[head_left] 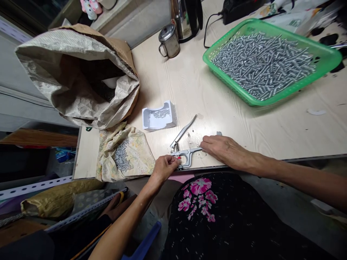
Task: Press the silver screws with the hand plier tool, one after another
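A pair of grey snap-fastener pliers (187,157) lies at the table's front edge, its upper handle (185,130) raised away from the lower one. My left hand (164,167) is closed in a pinch at the pliers' jaw end, beside a small red part (179,157). Whatever sits between those fingertips is too small to make out. Over the end of the lower handle, my right hand (226,150) is closed, palm down. Left of the pliers, a small white tray (159,124) holds thin silvery metal pieces. More small metal pieces (123,155) lie on a patterned cloth (141,148).
A green basket (230,85) full of short silvery coil-like pieces stands at the back right. At the left is a large open paper-lined sack (81,104). A lidded metal mug (170,45), a kettle (187,21) and a black adapter (235,12) stand at the back.
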{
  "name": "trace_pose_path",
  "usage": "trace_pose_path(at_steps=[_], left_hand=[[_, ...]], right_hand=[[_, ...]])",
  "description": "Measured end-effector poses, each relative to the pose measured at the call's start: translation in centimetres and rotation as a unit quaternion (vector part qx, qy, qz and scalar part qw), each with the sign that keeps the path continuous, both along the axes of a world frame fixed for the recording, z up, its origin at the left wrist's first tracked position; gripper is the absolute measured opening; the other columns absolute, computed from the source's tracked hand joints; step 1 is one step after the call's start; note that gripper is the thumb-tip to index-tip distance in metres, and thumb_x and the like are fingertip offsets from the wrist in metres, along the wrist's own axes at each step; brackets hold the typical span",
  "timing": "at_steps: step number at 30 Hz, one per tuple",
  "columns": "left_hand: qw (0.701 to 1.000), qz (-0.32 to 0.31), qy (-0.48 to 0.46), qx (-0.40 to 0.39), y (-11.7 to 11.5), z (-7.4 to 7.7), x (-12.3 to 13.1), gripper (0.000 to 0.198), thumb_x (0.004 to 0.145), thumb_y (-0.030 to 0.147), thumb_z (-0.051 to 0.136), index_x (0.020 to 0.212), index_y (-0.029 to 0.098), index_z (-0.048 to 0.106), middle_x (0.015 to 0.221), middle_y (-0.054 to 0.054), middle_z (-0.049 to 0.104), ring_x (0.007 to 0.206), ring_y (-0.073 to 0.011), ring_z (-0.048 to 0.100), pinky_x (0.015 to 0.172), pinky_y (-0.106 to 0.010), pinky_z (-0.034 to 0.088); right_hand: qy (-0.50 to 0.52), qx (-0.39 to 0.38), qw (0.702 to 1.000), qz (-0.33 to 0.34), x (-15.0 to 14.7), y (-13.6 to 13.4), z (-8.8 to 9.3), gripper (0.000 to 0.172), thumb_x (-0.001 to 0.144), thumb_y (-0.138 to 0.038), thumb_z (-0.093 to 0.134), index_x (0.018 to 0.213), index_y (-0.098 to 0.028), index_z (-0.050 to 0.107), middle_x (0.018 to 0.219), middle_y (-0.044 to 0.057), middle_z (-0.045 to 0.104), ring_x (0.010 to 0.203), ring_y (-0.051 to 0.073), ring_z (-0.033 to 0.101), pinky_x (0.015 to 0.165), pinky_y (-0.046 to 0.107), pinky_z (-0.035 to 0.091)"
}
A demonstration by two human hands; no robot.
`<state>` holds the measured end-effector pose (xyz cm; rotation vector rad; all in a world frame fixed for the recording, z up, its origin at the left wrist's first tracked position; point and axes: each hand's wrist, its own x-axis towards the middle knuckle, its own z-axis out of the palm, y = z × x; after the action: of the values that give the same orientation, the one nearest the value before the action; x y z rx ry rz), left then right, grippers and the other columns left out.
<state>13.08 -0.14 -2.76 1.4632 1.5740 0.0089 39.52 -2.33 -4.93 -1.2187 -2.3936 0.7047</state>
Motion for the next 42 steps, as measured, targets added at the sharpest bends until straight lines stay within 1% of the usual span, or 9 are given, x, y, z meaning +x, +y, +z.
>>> trace_pose_path(at_steps=[6, 11, 14, 19, 24, 27, 32, 37, 42], left_hand=[[0.999, 0.045, -0.025, 0.015, -0.7, -0.4, -0.2, 0.037, 0.071, 0.05, 0.066, 0.073, 0.013, 0.071, 0.063, -0.002, 0.063, 0.059, -0.0124, 0.052, 0.059, -0.024, 0.039], [0.998, 0.052, -0.03, 0.022, -0.9, -0.5, -0.1, 0.036, 0.07, 0.049, 0.066, 0.071, 0.013, 0.072, 0.061, -0.001, 0.063, 0.058, -0.0121, 0.052, 0.058, -0.023, 0.039], [0.998, 0.057, -0.029, 0.017, -0.9, -0.2, 0.1, 0.037, 0.07, 0.049, 0.066, 0.071, 0.013, 0.072, 0.058, 0.001, 0.06, 0.055, -0.0111, 0.05, 0.057, -0.023, 0.038], [0.998, 0.061, -0.027, 0.021, -0.8, 0.0, 0.3, 0.036, 0.069, 0.049, 0.067, 0.069, 0.013, 0.071, 0.058, 0.001, 0.06, 0.055, -0.0107, 0.049, 0.056, -0.023, 0.035], [0.999, 0.032, -0.002, 0.027, -1.1, -0.2, -0.1, 0.033, 0.077, 0.046, 0.064, 0.072, 0.013, 0.071, 0.059, 0.0, 0.06, 0.055, -0.012, 0.051, 0.056, -0.024, 0.037], [0.985, -0.029, 0.06, 0.156, -2.1, 0.3, 0.3, 0.028, 0.086, 0.038, 0.061, 0.075, 0.014, 0.07, 0.072, -0.004, 0.064, 0.069, -0.0173, 0.057, 0.067, -0.029, 0.045], [0.892, -0.193, 0.085, 0.4, -2.0, 1.1, 3.8, 0.039, 0.091, 0.039, 0.061, 0.119, 0.012, 0.06, 0.119, -0.017, 0.061, 0.112, -0.029, 0.053, 0.096, -0.044, 0.047], [0.857, -0.328, 0.077, 0.391, 1.5, -0.2, 6.4, 0.062, 0.093, 0.037, 0.058, 0.144, 0.011, 0.034, 0.141, -0.021, 0.048, 0.128, -0.0332, 0.044, 0.105, -0.051, 0.042], [0.868, -0.339, 0.081, 0.354, 3.5, -0.4, 6.6, 0.061, 0.091, 0.035, 0.061, 0.141, 0.011, 0.036, 0.123, -0.016, 0.055, 0.111, -0.029, 0.049, 0.095, -0.047, 0.048]], right_hand=[[-0.025, 0.002, 1.0, 0.01, 0.7, 0.7, 0.5, 0.02, 0.099, -0.033, 0.045, 0.103, -0.017, 0.057, 0.107, 0.013, 0.06, 0.092, 0.023, 0.056, 0.079, 0.037, 0.044], [-0.082, 0.07, 0.994, 0.003, 1.7, 3.8, 0.2, 0.088, 0.078, -0.061, 0.068, 0.145, -0.014, 0.035, 0.155, 0.024, 0.031, 0.141, 0.042, 0.028, 0.106, 0.058, 0.034], [-0.109, 0.068, 0.991, 0.036, 1.8, 5.5, 0.2, 0.097, 0.073, -0.063, 0.071, 0.146, -0.013, 0.032, 0.154, 0.024, 0.033, 0.142, 0.042, 0.026, 0.109, 0.06, 0.032], [-0.116, 0.072, 0.989, 0.057, 1.4, 6.8, 1.0, 0.089, 0.068, -0.063, 0.074, 0.135, -0.012, 0.044, 0.133, 0.021, 0.053, 0.123, 0.038, 0.046, 0.1, 0.053, 0.04], [-0.133, 0.093, 0.984, 0.079, 1.1, 7.1, 1.7, 0.062, 0.075, -0.055, 0.071, 0.12, -0.015, 0.055, 0.113, 0.015, 0.059, 0.101, 0.031, 0.052, 0.084, 0.044, 0.043], [-0.139, 0.092, 0.983, 0.083, 1.1, 6.7, 2.0, 0.046, 0.082, -0.05, 0.066, 0.111, -0.014, 0.059, 0.107, 0.015, 0.058, 0.096, 0.029, 0.05, 0.081, 0.042, 0.042], [-0.113, 0.082, 0.987, 0.082, 1.0, 5.8, 1.7, 0.038, 0.088, -0.043, 0.063, 0.109, -0.011, 0.059, 0.108, 0.016, 0.056, 0.096, 0.027, 0.048, 0.081, 0.039, 0.042], [-0.143, 0.095, 0.984, 0.039, 0.8, 5.2, 1.4, 0.053, 0.077, -0.053, 0.073, 0.112, -0.016, 0.058, 0.105, 0.014, 0.058, 0.095, 0.029, 0.049, 0.078, 0.04, 0.044], [-0.115, 0.079, 0.99, 0.018, 0.6, 4.4, 1.6, 0.031, 0.09, -0.04, 0.06, 0.108, -0.014, 0.059, 0.096, 0.013, 0.059, 0.091, 0.026, 0.051, 0.076, 0.037, 0.044]])
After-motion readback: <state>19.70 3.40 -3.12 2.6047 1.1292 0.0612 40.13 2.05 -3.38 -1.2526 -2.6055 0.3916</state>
